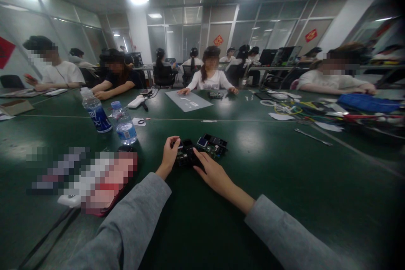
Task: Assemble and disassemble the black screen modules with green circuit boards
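Observation:
A small black electronic module [187,148] with box-like parts lies on the green table in front of me. My left hand [170,154] is closed at its left side, thumb and fingers pinched on its edge. From the right, my right hand [215,172] grips the same module, fingers over its top right part and thumb lower down. Part of the module is hidden by my fingers. Just behind my right fingers rests a green circuit board [211,148] with a small screen and a black holder, touched by neither hand.
Two plastic bottles, a larger one [96,112] and a smaller one [124,125], stand at the left. Nearer lie a red-edged blurred object [110,181] and a strap. A metal wrench-like tool [313,136] and tangled cables [291,107] lie right. People sit across the table [284,202].

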Available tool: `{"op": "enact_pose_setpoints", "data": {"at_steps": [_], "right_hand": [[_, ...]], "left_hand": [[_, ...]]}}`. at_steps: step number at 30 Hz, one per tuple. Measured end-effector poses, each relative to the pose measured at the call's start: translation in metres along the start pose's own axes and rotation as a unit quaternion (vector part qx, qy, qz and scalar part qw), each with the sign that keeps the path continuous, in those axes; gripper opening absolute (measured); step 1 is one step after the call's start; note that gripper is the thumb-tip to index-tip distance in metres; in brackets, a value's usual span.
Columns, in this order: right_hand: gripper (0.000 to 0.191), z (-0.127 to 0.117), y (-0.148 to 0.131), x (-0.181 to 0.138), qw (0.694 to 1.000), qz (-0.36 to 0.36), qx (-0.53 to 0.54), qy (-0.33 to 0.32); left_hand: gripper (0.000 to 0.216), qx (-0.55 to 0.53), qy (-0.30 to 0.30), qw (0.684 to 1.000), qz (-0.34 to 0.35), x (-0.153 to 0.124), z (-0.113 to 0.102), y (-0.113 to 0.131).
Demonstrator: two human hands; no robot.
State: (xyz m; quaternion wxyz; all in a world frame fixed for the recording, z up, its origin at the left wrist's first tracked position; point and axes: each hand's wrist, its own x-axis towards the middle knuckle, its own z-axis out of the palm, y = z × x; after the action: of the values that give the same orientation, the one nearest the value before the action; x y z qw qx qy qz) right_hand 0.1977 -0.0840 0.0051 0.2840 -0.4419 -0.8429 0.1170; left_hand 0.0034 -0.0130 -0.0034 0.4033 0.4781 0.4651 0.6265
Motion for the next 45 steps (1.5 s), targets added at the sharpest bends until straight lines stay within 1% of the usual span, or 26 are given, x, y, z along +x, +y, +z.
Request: {"op": "enact_pose_setpoints", "data": {"at_steps": [6,14,17,19,22,24,26,29,32,35,39,42,45], "right_hand": [[0.061,-0.002,-0.003,0.0,1.0,-0.006,-0.011,0.006],[0.057,0.002,0.0,0.003,0.999,-0.003,-0.047,0.009],[0.051,0.003,0.001,0.003,0.998,0.0,-0.057,0.029],[0.045,0.001,0.0,0.003,0.997,0.003,-0.054,0.058],[0.038,-0.007,0.004,0.005,0.991,0.003,-0.065,0.115],[0.036,-0.014,0.012,0.006,0.984,0.003,-0.1,0.148],[0.035,-0.021,0.025,0.008,0.974,0.017,-0.145,0.175],[0.037,-0.027,0.046,0.009,0.961,0.049,-0.184,0.203],[0.04,-0.025,0.058,0.009,0.961,0.056,-0.191,0.192],[0.044,-0.02,0.06,0.008,0.967,0.05,-0.197,0.157],[0.05,-0.018,0.055,0.007,0.965,0.072,-0.219,0.127],[0.049,-0.02,0.049,0.005,0.959,0.08,-0.241,0.126],[0.053,-0.022,0.042,0.004,0.956,0.075,-0.253,0.125]], "left_hand": [[0.021,0.002,0.0,1.0,-0.003,0.002,0.0,-0.004],[0.022,0.062,-0.005,0.998,0.014,0.005,-0.002,-0.008],[0.024,0.088,-0.02,0.996,0.026,0.002,-0.002,-0.005],[0.025,0.13,-0.027,0.989,0.061,-0.002,-0.001,0.0],[0.027,0.227,-0.036,0.96,0.157,-0.013,0.002,0.014],[0.028,0.28,-0.072,0.935,0.206,-0.02,0.005,0.023],[0.028,0.32,-0.115,0.908,0.243,-0.025,0.007,0.031],[0.034,0.352,-0.152,0.883,0.271,-0.03,0.009,0.038],[0.041,0.376,-0.188,0.861,0.287,-0.033,0.009,0.038],[0.038,0.393,-0.208,0.847,0.291,-0.034,0.009,0.037],[0.027,0.394,-0.203,0.851,0.281,-0.032,0.008,0.033],[0.023,0.382,-0.191,0.861,0.275,-0.028,0.008,0.03],[0.02,0.371,-0.172,0.871,0.272,-0.025,0.007,0.027]]}}
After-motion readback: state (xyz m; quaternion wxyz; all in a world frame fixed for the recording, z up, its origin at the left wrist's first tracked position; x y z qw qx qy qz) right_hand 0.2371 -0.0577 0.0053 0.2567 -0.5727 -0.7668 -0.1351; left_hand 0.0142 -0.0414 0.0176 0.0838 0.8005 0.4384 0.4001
